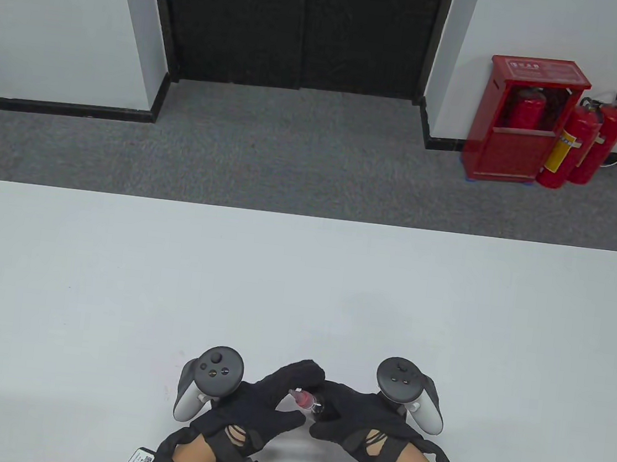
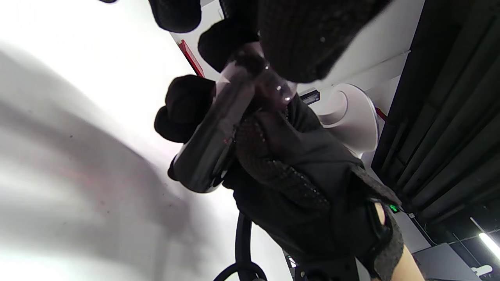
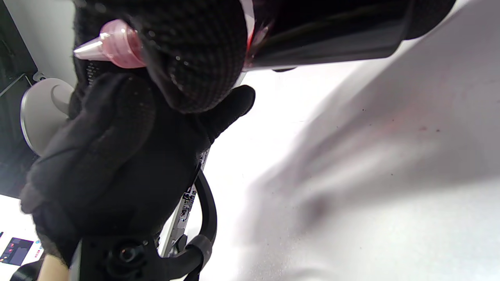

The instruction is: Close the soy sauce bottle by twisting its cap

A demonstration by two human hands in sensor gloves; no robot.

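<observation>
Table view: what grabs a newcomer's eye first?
The two black-gloved hands meeting at the table's near edge: the right hand holds a dark soy sauce bottle and the left hand is at its pink spout. Next, the red fire extinguishers by the far right wall.

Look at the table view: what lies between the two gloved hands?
The soy sauce bottle with its pink cap. The right hand grips the dark body; the left hand is at the cap end.
</observation>
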